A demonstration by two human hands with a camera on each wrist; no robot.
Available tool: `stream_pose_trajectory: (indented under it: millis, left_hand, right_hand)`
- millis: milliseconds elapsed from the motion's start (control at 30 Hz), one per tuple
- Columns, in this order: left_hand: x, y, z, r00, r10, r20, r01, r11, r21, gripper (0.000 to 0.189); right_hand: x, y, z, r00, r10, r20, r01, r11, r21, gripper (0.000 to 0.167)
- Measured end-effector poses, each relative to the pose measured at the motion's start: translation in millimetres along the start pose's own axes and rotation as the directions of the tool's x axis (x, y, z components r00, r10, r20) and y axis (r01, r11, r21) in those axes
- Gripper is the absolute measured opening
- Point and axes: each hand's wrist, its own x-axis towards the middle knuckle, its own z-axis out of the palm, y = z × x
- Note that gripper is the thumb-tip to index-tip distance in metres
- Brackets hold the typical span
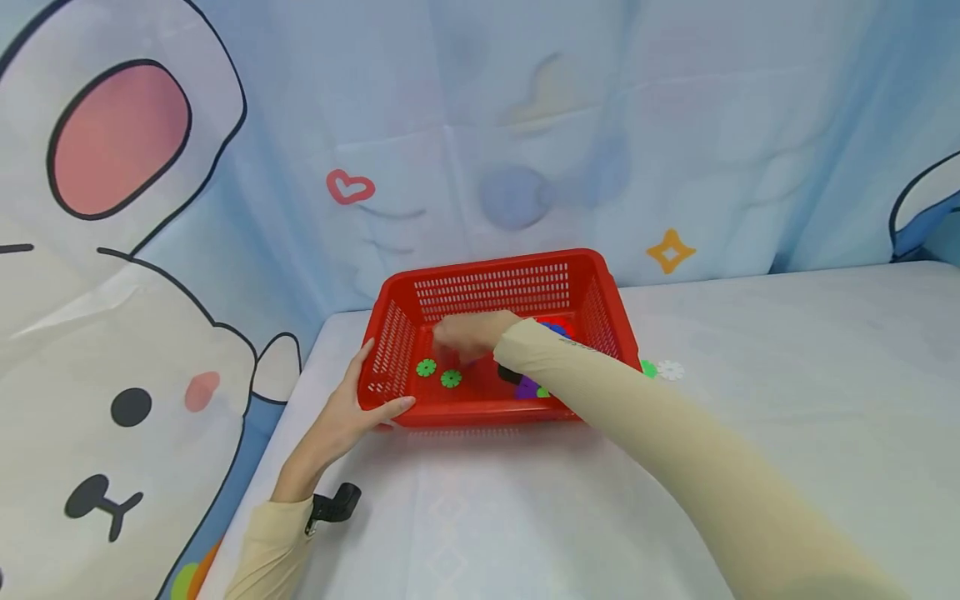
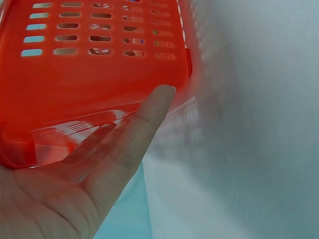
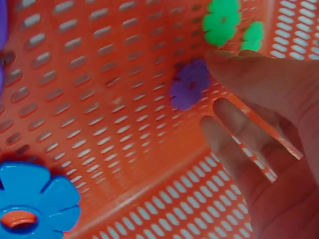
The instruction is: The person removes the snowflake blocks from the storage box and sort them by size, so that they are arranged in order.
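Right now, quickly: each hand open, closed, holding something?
Left hand: open, touching the red perforated plastic basket.
Right hand: open, near a purple flower-shaped plastic disc, holding nothing.

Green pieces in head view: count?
4: a green disc and second green disc toward the red basket's left end, a lime piece beside the purple piece, a green piece right of the basket. Right sleeve may hide more.

At the head view's centre, we find the bare right hand [image 1: 468, 335] blurred and its beige sleeve [image 1: 637, 408] hiding part of the red plastic basket [image 1: 480, 414]; the right-wrist frame's lower left crops a blue flower-shaped plastic disc [image 3: 27, 186].
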Motion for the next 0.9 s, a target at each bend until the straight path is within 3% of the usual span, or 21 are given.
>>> stream_pose_trajectory:
  millis: [300, 567, 700, 800, 900]
  left_hand:
    - [1.3, 5.5, 0.8, 1.0, 0.017, 0.013, -0.017, 1.0, -0.003, 0.11]
    - [1.4, 5.2, 1.0, 1.0, 0.017, 0.016, -0.016, 1.0, -0.016, 0.109]
    - [2.0, 4.4, 2.2, 1.0, 0.016, 0.016, -0.015, 1.0, -0.02, 0.109]
    - [1.6, 3.2, 1.9, 1.0, 0.016, 0.01, -0.016, 1.0, -0.009, 0.109]
    - [0.2, 1.7, 1.0, 1.0, 0.01, 0.003, -0.01, 1.0, 0.004, 0.109]
  right_hand:
    - [-2.5, 16, 10, 0.996, 0.093, -0.017, -0.087, 0.975, 0.203, 0.026]
    - [-8.3, 24, 18, 0.99, 0.102, -0.094, -0.082, 0.977, 0.198, 0.019]
    - [-9.8, 24, 20, 0.985, 0.142, -0.102, -0.116, 0.967, 0.227, 0.017]
    - [-7.8, 23, 19, 0.987, 0.135, -0.092, -0.11, 0.966, 0.233, 0.006]
    - [-4.5, 21, 19, 0.99, 0.117, -0.085, -0.095, 0.968, 0.232, 0.01]
